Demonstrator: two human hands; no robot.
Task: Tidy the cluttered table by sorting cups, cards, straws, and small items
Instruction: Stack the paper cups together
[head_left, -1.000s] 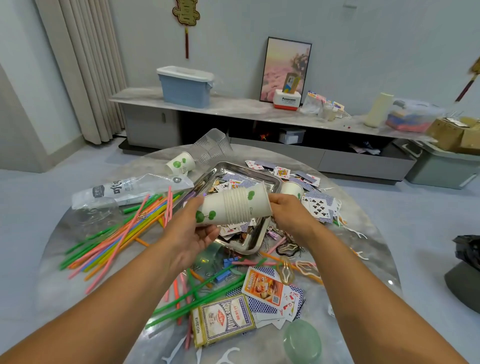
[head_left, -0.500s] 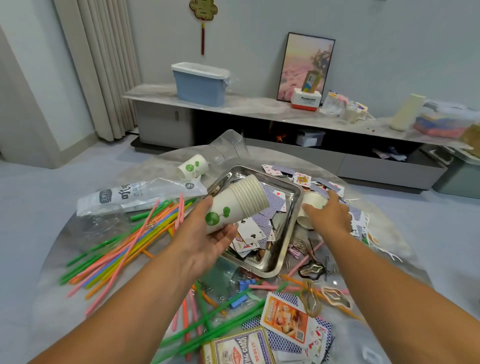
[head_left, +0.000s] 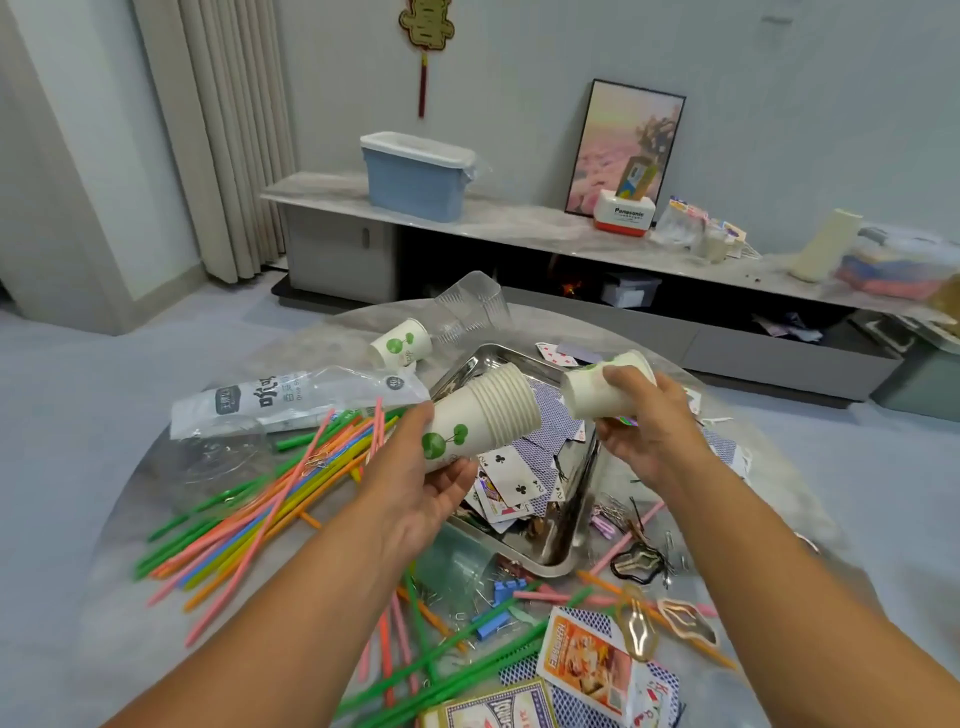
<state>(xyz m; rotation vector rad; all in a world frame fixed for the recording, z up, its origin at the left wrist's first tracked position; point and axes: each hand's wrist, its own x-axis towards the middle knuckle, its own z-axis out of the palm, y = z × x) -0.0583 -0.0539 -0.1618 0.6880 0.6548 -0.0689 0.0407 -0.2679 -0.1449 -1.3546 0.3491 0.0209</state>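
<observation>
Cluttered with straws (head_left: 270, 506), playing cards (head_left: 519, 478) and clips, a round marble table (head_left: 156, 597) fills a grey living room. Above its steel tray (head_left: 571, 540), the left hand (head_left: 415, 499) clasps a tilted stack of paper cups (head_left: 483, 415). Just right of that stack's rims, the right hand (head_left: 649, 431) wraps its fingers around a single paper cup (head_left: 597, 389), apart from the stack.

My round marble table (head_left: 156, 530) carries coloured straws (head_left: 260, 509), a steel tray (head_left: 566, 540), a card box (head_left: 587, 660), one paper cup (head_left: 400, 345) lying on its side
</observation>
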